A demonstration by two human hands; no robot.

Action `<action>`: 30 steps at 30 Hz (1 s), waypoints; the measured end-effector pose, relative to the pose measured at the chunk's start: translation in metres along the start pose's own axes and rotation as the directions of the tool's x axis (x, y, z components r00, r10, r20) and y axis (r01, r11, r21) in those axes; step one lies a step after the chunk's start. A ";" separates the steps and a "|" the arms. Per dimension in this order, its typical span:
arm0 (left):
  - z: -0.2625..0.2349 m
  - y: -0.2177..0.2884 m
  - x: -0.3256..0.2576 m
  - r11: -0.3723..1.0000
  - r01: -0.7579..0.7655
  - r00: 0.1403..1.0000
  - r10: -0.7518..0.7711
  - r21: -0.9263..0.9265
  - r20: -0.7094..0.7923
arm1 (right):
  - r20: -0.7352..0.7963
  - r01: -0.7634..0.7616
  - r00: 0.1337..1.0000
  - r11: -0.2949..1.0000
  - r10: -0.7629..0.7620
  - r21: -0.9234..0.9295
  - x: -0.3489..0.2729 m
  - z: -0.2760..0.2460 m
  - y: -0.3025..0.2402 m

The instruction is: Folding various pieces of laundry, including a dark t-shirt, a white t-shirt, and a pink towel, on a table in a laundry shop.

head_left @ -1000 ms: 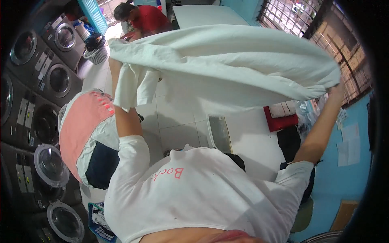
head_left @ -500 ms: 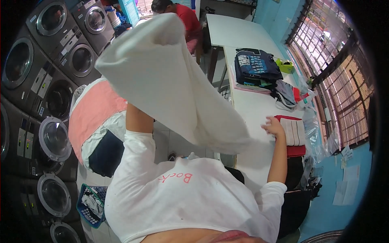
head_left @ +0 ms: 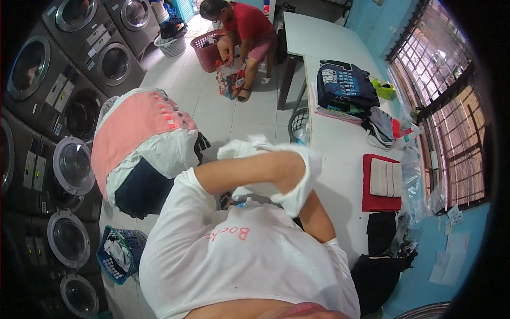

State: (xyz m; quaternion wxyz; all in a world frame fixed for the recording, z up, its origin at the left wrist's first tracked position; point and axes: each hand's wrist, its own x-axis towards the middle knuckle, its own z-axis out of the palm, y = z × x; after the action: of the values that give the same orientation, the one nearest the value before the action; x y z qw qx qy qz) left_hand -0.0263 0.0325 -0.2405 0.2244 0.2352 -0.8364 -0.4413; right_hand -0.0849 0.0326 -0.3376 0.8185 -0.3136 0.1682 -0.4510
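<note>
The white cloth (head_left: 276, 175), spread wide overhead a second ago and hanging from one raised arm half a second ago, is now gathered into a bunch against the chest, just left of the tabletop (head_left: 340, 159) edge. It is judged that a fold is being closed, the cloth halved against the body. The left hand (head_left: 305, 167) is wrapped in the cloth with the forearm crossed in front; its fingers cannot be told, being covered. The right hand is hidden behind the bunch, only the bent arm being seen, so its grip cannot be told either.

On the tabletop a red towel (head_left: 377, 201) with a folded pale cloth (head_left: 386, 178) on it is laid just right of the bunch, a dark folded stack (head_left: 345, 85) farther along. Left of the bunch a stuffed laundry bag (head_left: 141, 143) is stood beside the washers (head_left: 69, 165), a blue basket (head_left: 119, 255) below it. Farther off a person in red (head_left: 241, 26) is crouched at a red basket (head_left: 210, 50). Nothing is seen between the bunch and the tabletop.
</note>
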 end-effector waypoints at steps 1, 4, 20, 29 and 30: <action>0.009 0.003 -0.001 1.000 -0.020 0.997 0.021 -0.017 0.069 | 0.018 -0.053 0.998 0.994 0.055 -0.100 -0.001 -0.002 0.008; 0.036 0.010 -0.004 0.995 -0.075 0.964 0.089 -0.064 0.251 | 0.066 -0.168 0.975 0.900 0.212 -0.401 0.002 -0.006 0.022; 0.047 -0.114 -0.080 0.892 0.351 0.925 -0.282 -0.286 0.256 | -0.553 0.706 0.586 0.708 -0.592 -0.010 -0.158 -0.204 -0.133; 0.094 -0.180 -0.092 0.909 0.324 0.811 -0.409 0.262 0.418 | -0.375 0.765 0.140 0.340 -0.917 -0.547 -0.132 -0.138 -0.293; 0.091 -0.194 -0.105 0.901 0.326 0.838 -0.416 0.286 0.354 | -0.369 0.747 0.157 0.355 -0.916 -0.562 -0.127 -0.133 -0.297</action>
State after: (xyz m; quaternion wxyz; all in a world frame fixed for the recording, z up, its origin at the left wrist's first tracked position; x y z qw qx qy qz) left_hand 0.0411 0.0554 -0.4681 -0.0711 0.3193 -0.8450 -0.4230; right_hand -0.4151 -0.0259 -0.2401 0.2684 -0.2781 0.2854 -0.8770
